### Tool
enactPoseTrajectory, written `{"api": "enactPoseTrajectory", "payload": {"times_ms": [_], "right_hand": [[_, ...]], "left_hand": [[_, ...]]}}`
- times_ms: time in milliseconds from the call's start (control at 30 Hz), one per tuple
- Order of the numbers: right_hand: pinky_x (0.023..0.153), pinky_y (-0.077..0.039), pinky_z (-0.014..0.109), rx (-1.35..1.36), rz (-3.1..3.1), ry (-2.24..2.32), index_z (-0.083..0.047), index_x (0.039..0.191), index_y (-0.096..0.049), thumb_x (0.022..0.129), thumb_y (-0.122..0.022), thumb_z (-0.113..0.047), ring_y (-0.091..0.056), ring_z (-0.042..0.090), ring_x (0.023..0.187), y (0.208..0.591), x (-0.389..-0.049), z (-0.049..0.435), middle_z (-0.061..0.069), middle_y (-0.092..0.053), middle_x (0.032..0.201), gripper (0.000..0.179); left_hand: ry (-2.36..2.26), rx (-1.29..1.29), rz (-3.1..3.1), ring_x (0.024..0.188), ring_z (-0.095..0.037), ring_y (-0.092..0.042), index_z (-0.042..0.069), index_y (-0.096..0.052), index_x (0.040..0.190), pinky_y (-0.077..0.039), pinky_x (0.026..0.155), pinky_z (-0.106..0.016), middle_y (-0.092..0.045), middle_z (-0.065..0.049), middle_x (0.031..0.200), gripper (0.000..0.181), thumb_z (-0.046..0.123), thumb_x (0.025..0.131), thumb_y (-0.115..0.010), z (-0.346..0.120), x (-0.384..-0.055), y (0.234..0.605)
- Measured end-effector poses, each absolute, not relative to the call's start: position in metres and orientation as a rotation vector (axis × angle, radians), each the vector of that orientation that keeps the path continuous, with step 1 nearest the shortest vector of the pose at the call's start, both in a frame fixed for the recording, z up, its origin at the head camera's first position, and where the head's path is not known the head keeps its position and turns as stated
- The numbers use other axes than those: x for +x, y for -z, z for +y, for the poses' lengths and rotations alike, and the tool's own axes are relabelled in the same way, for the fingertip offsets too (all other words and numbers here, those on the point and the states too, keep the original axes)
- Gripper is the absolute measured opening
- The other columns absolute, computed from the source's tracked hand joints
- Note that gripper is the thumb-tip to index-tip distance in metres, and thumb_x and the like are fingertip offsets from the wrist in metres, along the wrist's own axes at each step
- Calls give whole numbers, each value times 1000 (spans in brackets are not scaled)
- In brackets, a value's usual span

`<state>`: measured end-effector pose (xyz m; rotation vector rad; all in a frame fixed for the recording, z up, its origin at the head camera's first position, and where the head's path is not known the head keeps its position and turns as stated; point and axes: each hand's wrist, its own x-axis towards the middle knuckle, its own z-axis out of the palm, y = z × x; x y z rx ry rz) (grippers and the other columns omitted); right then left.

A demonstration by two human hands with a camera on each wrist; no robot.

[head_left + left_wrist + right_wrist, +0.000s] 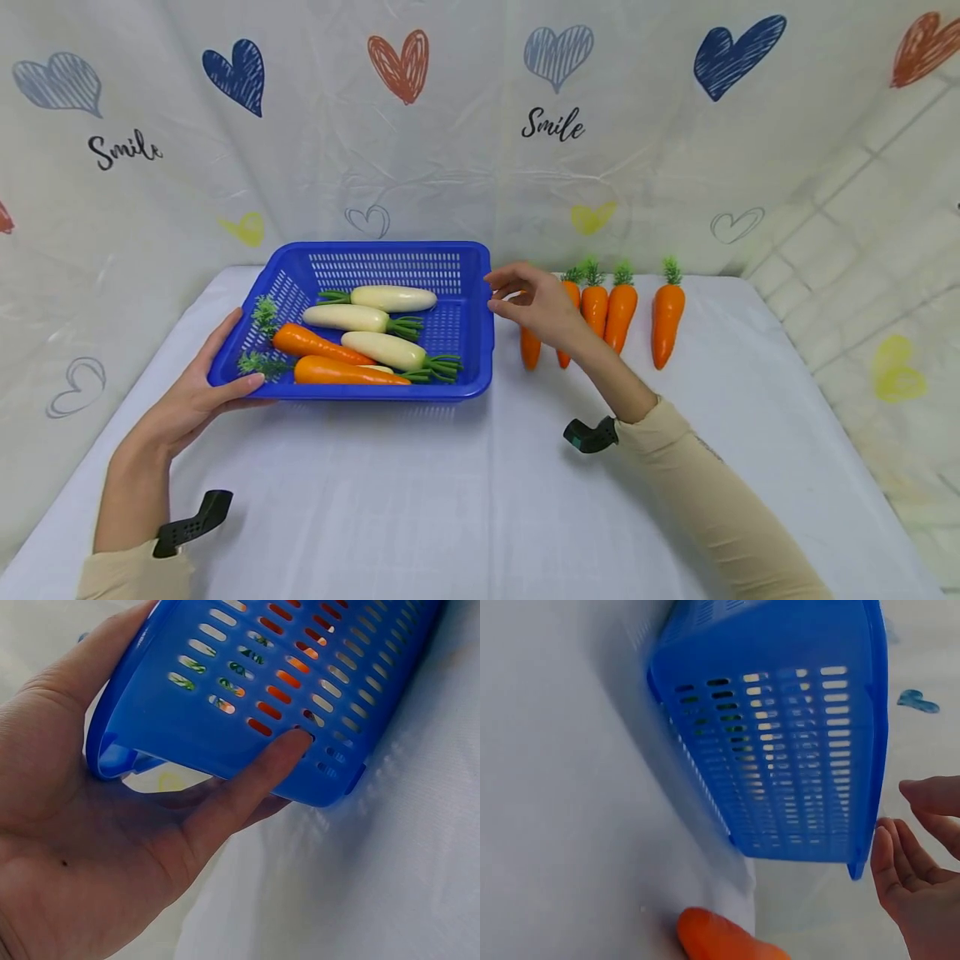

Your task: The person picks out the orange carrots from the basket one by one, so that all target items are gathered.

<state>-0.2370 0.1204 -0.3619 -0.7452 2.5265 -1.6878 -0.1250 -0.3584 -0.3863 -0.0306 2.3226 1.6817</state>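
The left hand grips the basket, likely steadying it. The right hand, relaxed, is at its right rim.

A: What fills most of the right wrist view?
B: A blue basket, seen from outside, its wall pierced by rows of slots. Whitish and dark green patches show through them.
A: Where's the right hand?
B: Beside the basket's rim, partly cut off by the frame. Its fingers are bent, with a gap between the upper ones and the lower ones. One fingertip meets the rim's outline; I can't tell whether it touches.
A: And along the basket's base?
B: The white-covered desk. An orange carrot, partly in view, lies near the basket's base corner, apart from it.
A: Beyond the rim?
B: A pale backdrop with a small blue heart.
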Motion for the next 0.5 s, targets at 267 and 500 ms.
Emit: {"api": "enactPoseTrajectory", "payload": {"times_ms": [267,500], "right_hand": [[98,-61,35,-826,2520,1700,-1,127,-66,95,-74,-5,-69,27,110,357,-233,101,18,-67,127,33],[102,-60,40,-898,2509,1650,-1,127,-66,95,-74,-5,-68,28,111,353,-230,85,14,-67,124,33]], "left_hand": [[-1713,-19,2296,115,-11,-56,58,4,161,-64,89,-32,7,-25,170,95,19,105,-62,-359,-124,386],[-1729,-19,2280,112,-7,-59,59,2,160,-64,89,-31,9,-25,171,94,18,104,-62,-360,-124,386]]}}
